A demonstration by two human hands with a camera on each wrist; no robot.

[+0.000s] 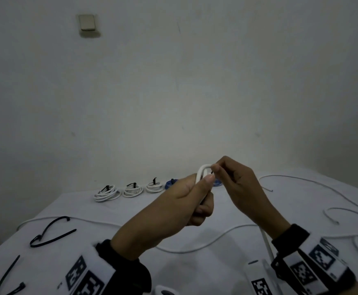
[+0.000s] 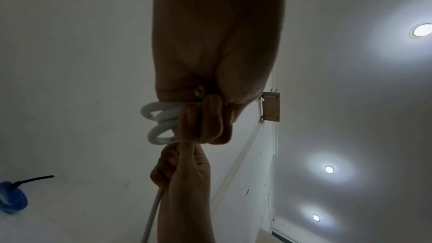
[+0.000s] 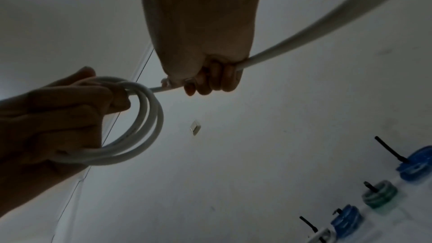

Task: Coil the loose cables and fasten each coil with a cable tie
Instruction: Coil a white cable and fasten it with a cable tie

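From the head view, both hands are raised over the table (image 1: 131, 213). The left hand (image 1: 186, 196) has its fingers wrapped around a small white coil (image 1: 202, 173), and the right hand (image 1: 235, 179) meets it at the top, fingertips pinched together there. The coil is likely kept in the air so that new turns can be laid on without dragging. Finished white coils (image 1: 108, 191) with black ties sit in a row by the wall; spare black cable ties (image 1: 46, 233) lie at the near left, and loose thin cables (image 1: 297, 177) trail over the right side.

The left wrist view shows what the head view hides: three or so loops of the coil (image 2: 161, 119) bulging out beside the curled fingers (image 2: 201, 117), and the free cable (image 2: 151, 215) running down past the right hand (image 2: 184, 171).

The right wrist view gives the coil's round shape (image 3: 145, 121) in the left hand (image 3: 56, 117), and the right hand's fingers (image 3: 210, 75) closed around the free cable (image 3: 304, 30), probably feeding in the next turn. It alone shows blue (image 3: 416, 165) and green coils (image 3: 378, 196) already tied.
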